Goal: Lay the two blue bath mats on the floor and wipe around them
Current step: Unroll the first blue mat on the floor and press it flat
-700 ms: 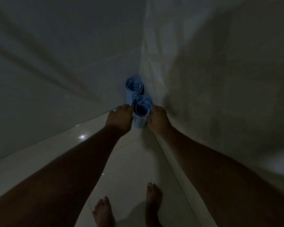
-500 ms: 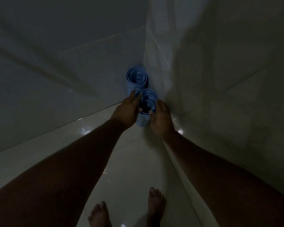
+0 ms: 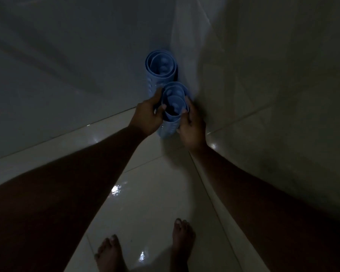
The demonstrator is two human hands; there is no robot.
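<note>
I've got my left hand and right hand curled round the nearer rolled mat, which stands upright against the farther rolled mat in the wall corner, presumably stored there.

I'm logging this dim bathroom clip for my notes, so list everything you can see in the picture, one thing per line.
Near rolled mat: one, blue, upright in front of the corner, held between both hands.
Far rolled mat: one, blue, upright behind it, right in the corner.
Floor: one, pale glossy tile with bright glints, underfoot.
Walls: two, pale grey, left wall and right wall meeting behind the mats.
Bare feet: two, bottom edge, left foot and right foot.
Left hand: one, grips the near roll's left side.
Right hand: one, grips its right side.
</note>
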